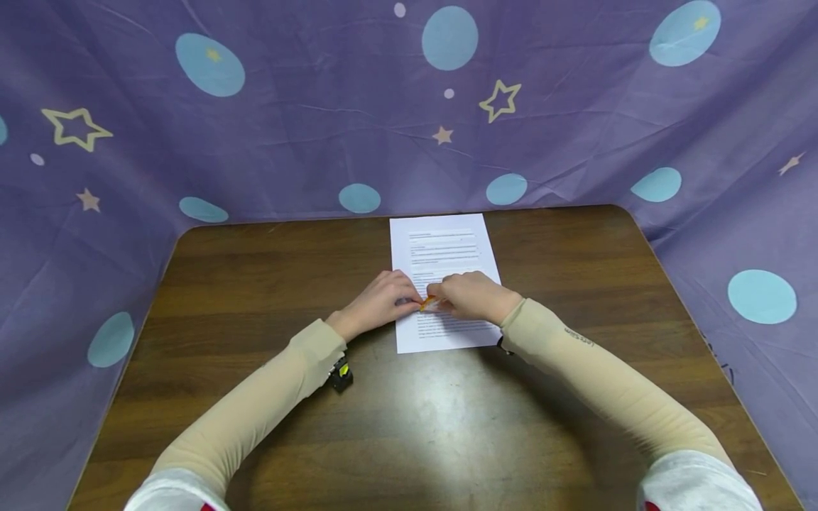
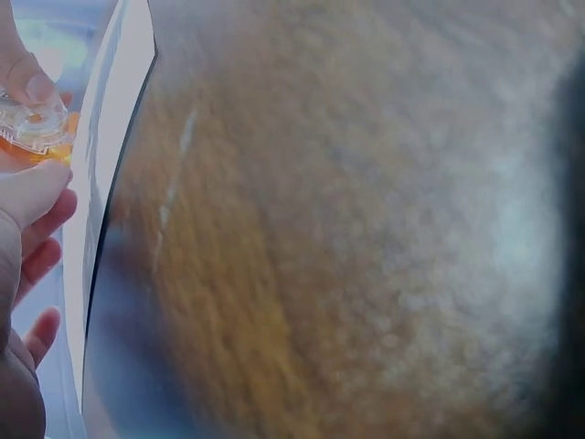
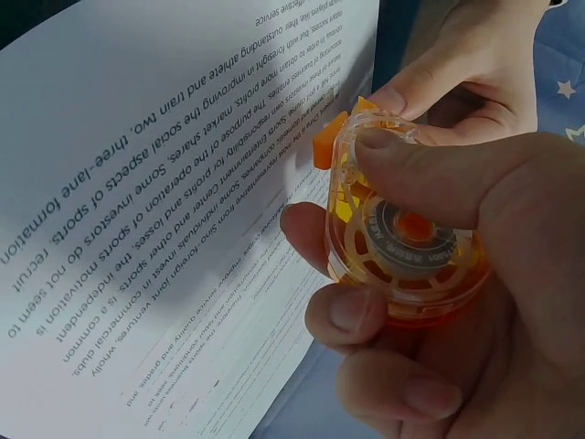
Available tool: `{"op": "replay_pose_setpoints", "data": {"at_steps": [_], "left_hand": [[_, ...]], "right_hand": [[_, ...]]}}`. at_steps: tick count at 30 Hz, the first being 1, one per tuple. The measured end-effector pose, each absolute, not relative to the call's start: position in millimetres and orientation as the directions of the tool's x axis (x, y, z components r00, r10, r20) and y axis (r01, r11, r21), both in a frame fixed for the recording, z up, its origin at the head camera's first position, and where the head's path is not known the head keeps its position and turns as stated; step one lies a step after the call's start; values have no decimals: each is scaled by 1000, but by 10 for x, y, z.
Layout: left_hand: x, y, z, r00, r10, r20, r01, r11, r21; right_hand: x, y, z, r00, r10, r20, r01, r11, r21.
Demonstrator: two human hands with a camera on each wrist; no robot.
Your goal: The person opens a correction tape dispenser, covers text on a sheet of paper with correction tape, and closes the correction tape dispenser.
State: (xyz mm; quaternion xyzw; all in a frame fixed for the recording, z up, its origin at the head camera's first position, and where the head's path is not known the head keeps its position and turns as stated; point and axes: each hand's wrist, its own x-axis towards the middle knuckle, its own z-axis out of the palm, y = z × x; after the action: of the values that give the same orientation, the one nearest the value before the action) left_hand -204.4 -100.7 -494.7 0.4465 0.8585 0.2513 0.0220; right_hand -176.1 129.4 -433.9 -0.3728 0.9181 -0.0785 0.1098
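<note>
A clear and orange correction tape [image 3: 411,240] is gripped in my right hand [image 1: 474,295], its thumb on the transparent case and its fingers curled beneath. My left hand [image 1: 382,301] meets it from the left, pinching the orange tip end [image 3: 331,139] between thumb and finger. In the left wrist view, the correction tape [image 2: 35,126] shows at the left edge, between the two hands. Both hands are above a printed sheet of paper [image 1: 441,342], whose middle lines they partly cover. Whether the tape touches the paper is unclear.
The sheet lies on a brown wooden table [image 1: 268,284], reaching its far edge. A purple curtain [image 1: 307,156] with stars and blue spots hangs behind and at both sides. A small black device [image 1: 341,375] sits under the left wrist.
</note>
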Motion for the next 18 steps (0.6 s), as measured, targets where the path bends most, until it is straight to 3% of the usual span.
{"op": "replay_pose_setpoints", "data": {"at_steps": [18], "left_hand": [[-1998, -964, -4950, -666, 723, 180, 729, 581, 362]], "right_hand": [[-1750, 1284, -4343, -736, -662, -142, -621, 744, -246]]}}
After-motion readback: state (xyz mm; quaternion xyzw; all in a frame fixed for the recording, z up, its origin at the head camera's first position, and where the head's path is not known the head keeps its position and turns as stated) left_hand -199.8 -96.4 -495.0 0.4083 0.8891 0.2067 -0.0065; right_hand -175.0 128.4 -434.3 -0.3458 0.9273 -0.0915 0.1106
